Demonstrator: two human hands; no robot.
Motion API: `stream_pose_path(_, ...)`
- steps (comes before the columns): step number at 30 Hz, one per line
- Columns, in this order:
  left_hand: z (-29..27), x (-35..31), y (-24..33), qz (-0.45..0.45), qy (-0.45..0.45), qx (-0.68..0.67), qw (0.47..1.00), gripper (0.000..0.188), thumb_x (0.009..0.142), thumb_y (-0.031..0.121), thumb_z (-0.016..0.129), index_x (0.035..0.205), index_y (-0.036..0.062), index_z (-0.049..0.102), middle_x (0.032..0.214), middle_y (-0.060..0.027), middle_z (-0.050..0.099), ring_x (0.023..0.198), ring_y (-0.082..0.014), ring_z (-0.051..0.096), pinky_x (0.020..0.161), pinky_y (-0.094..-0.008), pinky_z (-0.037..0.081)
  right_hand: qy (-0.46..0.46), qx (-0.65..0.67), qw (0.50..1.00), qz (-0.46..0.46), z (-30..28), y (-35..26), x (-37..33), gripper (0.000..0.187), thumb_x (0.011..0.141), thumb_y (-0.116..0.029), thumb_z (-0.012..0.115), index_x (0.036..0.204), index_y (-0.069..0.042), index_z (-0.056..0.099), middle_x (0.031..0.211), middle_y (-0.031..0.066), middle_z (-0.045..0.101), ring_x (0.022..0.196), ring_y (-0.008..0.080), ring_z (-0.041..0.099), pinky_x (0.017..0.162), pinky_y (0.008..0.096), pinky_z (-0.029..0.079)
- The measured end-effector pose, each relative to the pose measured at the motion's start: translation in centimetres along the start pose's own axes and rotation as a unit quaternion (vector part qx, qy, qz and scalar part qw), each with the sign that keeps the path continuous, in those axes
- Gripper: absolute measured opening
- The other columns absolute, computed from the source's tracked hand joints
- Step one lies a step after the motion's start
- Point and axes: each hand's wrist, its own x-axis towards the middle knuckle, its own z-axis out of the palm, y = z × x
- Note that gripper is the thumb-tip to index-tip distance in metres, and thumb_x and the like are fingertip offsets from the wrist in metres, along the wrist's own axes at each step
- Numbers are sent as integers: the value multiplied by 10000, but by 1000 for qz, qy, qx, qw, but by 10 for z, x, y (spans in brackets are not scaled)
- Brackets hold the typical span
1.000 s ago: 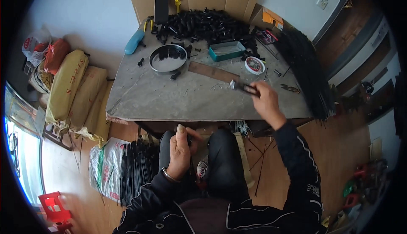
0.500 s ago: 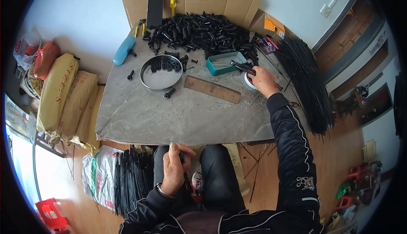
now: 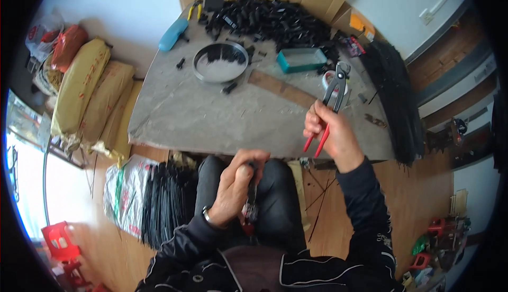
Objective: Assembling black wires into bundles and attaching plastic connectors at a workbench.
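Note:
My right hand is closed around the pincers, a dark-jawed tool with red handles. The jaws point up and away, over the table's right part. Above my lap, just off the near table edge, my left hand is wrapped round a black cylindrical part. Most of that part is hidden by the fingers, and its lower end hangs between my knees. Beyond the pincers sits a round white-rimmed container with red on it, partly covered by them.
On the grey table stand a round metal tray, a teal box and a flat wooden strip. A heap of black parts lies at the back. Black rods hang over the right edge; another bundle is at lower left.
My right hand has lifted the pincers off the container's side and drawn them nearer, jaws now upward. My left hand has risen slightly and moved right with the black part. The view has shifted.

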Motion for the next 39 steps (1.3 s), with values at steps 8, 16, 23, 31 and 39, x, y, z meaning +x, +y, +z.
stream_pose_path(8, 19, -15, -1, 119, 93, 86, 985, 492, 1007, 411, 389, 1186, -8, 578, 1032, -70, 519, 884, -132, 490, 779, -255, 405, 116, 35, 990, -75, 84, 92, -54, 270, 948, -267, 573, 767, -73, 527, 689, -19, 485, 615, 73, 443, 546, 236, 354)
stream_pose_path(16, 30, -47, 1, 130, 83, 80, 985, 450, 995, 327, 468, 1310, 10, 522, 1035, -54, 524, 935, -146, 476, 847, -270, 394, 198, -76, 953, -218, 100, 121, -67, 175, 934, -176, 609, 832, -43, 556, 679, -26, 509, 613, 42, 448, 537, 217, 365)
stream_pose_path(23, 20, -54, 2, 120, 103, 37, 987, 455, 1012, 325, 437, 1335, 10, 497, 933, -2, 476, 815, -87, 421, 732, -221, 373, 159, -207, 911, -321, 110, 123, -76, 145, 924, -165, 624, 909, -26, 587, 716, -15, 557, 628, 57, 471, 563, 222, 392)
stream_pose_path(31, 0, -57, 11, 14, 107, -101, 989, 440, 1024, 363, 390, 1244, 21, 559, 868, 45, 484, 736, -37, 404, 659, -188, 363, -3, -102, 986, -130, 101, 111, -80, 224, 951, -264, 585, 922, -43, 609, 747, -15, 552, 663, 62, 508, 591, 218, 404)
stream_pose_path(39, -3, -61, 10, 34, 107, -103, 988, 397, 1029, 320, 391, 1235, 27, 563, 948, 35, 462, 783, -33, 433, 665, -188, 394, 34, -149, 980, -131, 116, 127, -89, 204, 957, -246, 574, 921, -49, 608, 723, -24, 537, 616, 64, 484, 561, 219, 398)
